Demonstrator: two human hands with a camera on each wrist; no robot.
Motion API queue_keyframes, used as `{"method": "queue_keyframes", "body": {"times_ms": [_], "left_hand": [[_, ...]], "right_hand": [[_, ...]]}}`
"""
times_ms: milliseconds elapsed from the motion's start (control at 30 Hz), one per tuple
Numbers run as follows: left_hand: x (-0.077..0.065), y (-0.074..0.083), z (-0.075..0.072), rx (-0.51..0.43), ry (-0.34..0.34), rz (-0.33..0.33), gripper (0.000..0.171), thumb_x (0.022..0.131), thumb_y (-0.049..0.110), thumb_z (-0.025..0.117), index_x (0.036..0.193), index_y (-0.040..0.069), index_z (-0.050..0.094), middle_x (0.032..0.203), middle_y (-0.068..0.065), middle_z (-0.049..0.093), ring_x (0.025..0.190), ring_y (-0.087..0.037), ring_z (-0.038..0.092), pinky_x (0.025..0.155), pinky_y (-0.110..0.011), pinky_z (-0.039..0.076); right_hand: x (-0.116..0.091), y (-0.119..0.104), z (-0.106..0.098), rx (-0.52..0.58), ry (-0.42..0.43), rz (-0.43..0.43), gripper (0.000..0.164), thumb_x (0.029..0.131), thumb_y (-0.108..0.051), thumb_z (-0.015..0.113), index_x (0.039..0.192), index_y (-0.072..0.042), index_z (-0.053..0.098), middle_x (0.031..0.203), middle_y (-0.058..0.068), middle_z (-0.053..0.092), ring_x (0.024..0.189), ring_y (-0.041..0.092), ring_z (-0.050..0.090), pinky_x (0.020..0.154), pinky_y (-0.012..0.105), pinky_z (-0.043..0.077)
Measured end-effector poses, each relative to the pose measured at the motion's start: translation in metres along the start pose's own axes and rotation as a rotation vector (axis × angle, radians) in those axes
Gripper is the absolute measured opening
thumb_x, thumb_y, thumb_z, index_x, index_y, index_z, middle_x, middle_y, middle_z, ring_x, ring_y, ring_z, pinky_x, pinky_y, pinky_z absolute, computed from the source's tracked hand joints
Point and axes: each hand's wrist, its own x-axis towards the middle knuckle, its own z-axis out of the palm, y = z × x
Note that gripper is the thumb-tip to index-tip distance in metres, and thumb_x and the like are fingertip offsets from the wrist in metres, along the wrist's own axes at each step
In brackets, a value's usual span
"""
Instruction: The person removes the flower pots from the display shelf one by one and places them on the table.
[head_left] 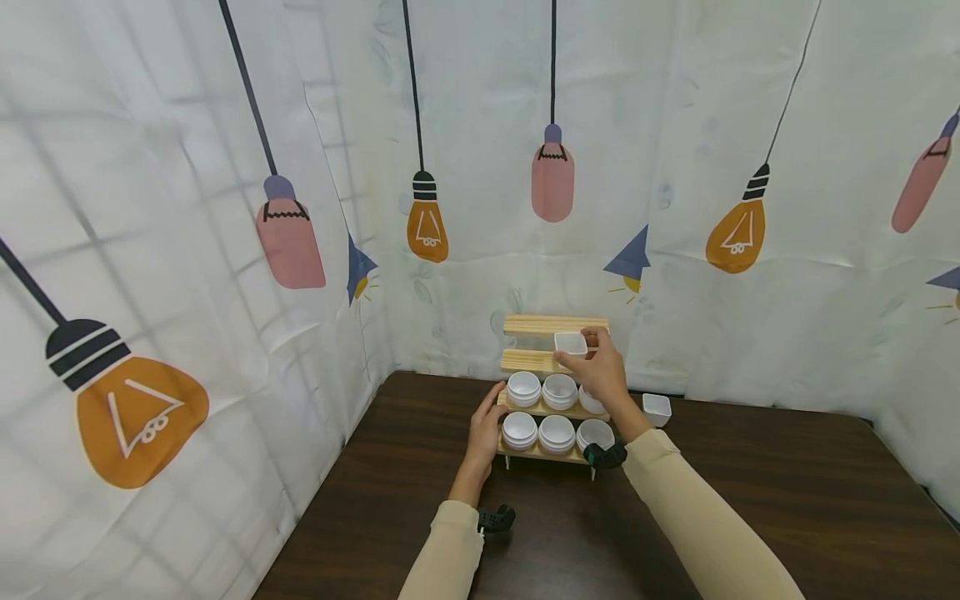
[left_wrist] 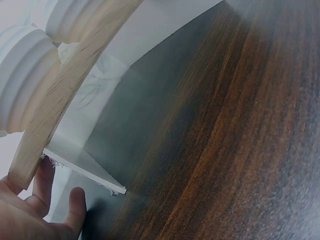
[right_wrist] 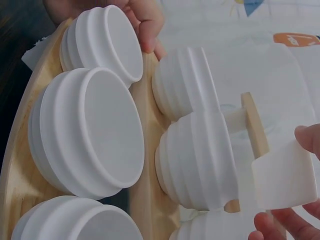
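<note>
A tiered wooden rack [head_left: 555, 323] with white side supports stands at the back of the table. My left hand [head_left: 483, 429] holds its left side, with fingers at the end of a wooden board [left_wrist: 65, 95]. My right hand [head_left: 606, 369] pinches a small white square bowl [head_left: 570, 343] by its sides, just in front of the upper boards. In the right wrist view, the square bowl [right_wrist: 285, 175] is between thumb and fingers; whether it touches a board cannot be told. White round ribbed bowls [head_left: 523, 385] fill the two lower tiers, some partly hidden by my right arm.
Another white square bowl [head_left: 657, 406] sits on the dark wooden table [head_left: 750, 483], right of the rack. Behind the table hangs a white curtain [head_left: 480, 125] printed with lamps. Dark wrist-worn devices [head_left: 497, 518] are on both wrists.
</note>
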Motion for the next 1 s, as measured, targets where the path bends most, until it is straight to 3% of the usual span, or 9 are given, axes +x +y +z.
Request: {"method": "queue_keyframes", "body": {"times_ms": [333,500,1000], "left_hand": [[0.003,-0.008,0.006,-0.029,0.059,0.0,0.05,0.103,0.015,0.048,0.152,0.02,0.052,0.161,-0.009,0.045,0.153,-0.035,0.032,0.123,-0.059,0.024],[0.005,-0.014,0.011,-0.018,0.093,-0.002,0.05,0.102,0.017,0.048,0.152,0.022,0.052,0.161,-0.007,0.045,0.153,-0.033,0.032,0.124,-0.058,0.023],[0.0,0.0,0.0,-0.003,0.0,0.002,0.051,0.104,0.014,0.049,0.155,0.015,0.047,0.161,-0.01,0.043,0.153,-0.036,0.031,0.123,-0.058,0.027]], "right_hand": [[-0.004,-0.003,-0.008,0.04,0.029,-0.029,0.075,0.086,-0.036,0.082,0.146,-0.012,0.045,0.14,0.018,0.053,0.11,0.035,0.061,0.073,0.03,0.05],[-0.008,-0.003,-0.013,0.041,0.027,-0.027,0.076,0.085,-0.038,0.082,0.147,-0.013,0.045,0.142,0.017,0.052,0.111,0.034,0.061,0.078,0.032,0.05],[-0.02,-0.002,-0.028,0.069,0.028,-0.032,0.077,0.086,-0.038,0.081,0.149,-0.016,0.043,0.144,0.015,0.051,0.109,0.031,0.062,0.075,0.03,0.051]]}}
